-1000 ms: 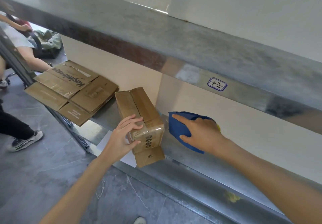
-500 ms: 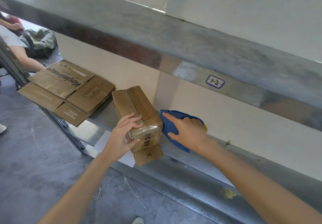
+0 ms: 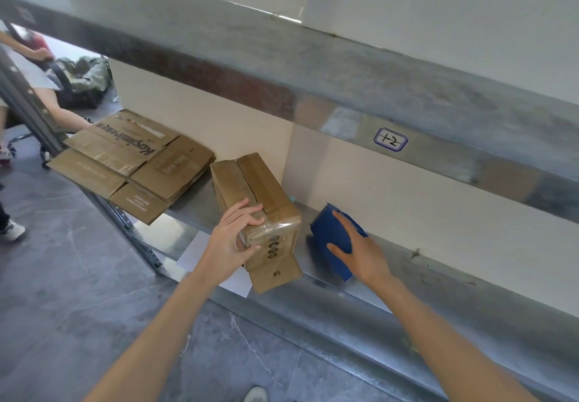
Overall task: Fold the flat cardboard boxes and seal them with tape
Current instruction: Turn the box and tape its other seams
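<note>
Back from the box comes my right hand (image 3: 360,251): the blue tape dispenser (image 3: 329,232) it grips, fingers spread over the top and thumb on the near side, now sits just beside the box's right side with a strip of bare metal between them, where half a second ago it was up against it. Nearest me the shelf's (image 3: 391,279) front lip runs diagonally from lower right up to the left, with open floor (image 3: 78,292) below it. The folded box's (image 3: 250,182) loose end flap hangs out over that lip. My left hand (image 3: 233,245) grips the taped near end, fingers curled over the top edge, thumb on the end face. The box lies on the shelf, its long axis running from the front lip away toward the back left, the top seam along that axis. Left of it, near but apart, the flat cardboard stack (image 3: 131,163) overhangs the shelf's left end. Bare metal stretches on to the right of the dispenser, bounded behind by the back panel (image 3: 407,188) and above by the upper shelf (image 3: 344,82).
</note>
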Demonstrator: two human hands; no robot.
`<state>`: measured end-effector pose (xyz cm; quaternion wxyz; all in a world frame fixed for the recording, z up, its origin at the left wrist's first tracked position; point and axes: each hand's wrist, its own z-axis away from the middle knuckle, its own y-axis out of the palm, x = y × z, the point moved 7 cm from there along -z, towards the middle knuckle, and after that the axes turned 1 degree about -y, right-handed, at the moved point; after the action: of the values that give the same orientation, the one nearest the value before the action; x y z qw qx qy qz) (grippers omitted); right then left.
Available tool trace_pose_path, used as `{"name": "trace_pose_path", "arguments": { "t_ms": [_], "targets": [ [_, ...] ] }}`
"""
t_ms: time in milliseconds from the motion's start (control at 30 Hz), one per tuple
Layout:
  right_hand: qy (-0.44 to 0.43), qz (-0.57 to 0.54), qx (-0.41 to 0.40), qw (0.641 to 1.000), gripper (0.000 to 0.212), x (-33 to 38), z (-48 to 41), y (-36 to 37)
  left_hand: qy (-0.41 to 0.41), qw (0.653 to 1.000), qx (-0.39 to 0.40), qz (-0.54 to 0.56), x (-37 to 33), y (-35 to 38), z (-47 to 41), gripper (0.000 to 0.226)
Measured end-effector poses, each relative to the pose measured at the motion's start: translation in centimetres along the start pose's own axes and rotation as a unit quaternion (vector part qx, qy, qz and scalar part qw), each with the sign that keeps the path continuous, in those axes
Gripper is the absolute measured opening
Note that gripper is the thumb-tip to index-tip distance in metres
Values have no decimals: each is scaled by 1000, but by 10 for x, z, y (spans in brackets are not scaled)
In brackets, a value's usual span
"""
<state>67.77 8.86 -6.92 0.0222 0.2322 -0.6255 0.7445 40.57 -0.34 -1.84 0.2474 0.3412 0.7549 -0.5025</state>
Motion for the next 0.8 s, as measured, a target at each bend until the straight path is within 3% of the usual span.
{"name": "trace_pose_path", "arguments": {
  "t_ms": [367, 533, 667, 800],
  "targets": [
    [12, -42, -20, 999, 79, -48, -6, 9, 2, 1000, 0, 0, -1, 1, -1, 46],
    [13, -97, -15, 995, 67, -48, -6, 8, 2, 1000, 0, -2, -1, 1, 0, 45],
    [7, -98, -67, 993, 48, -46, -5, 3, -2, 1000, 0, -5, -2, 1, 0, 46],
    [14, -72, -72, 995, 51, -44, -4, -2, -4, 1000, -1, -8, -3, 0, -1, 47]
  ]
}}
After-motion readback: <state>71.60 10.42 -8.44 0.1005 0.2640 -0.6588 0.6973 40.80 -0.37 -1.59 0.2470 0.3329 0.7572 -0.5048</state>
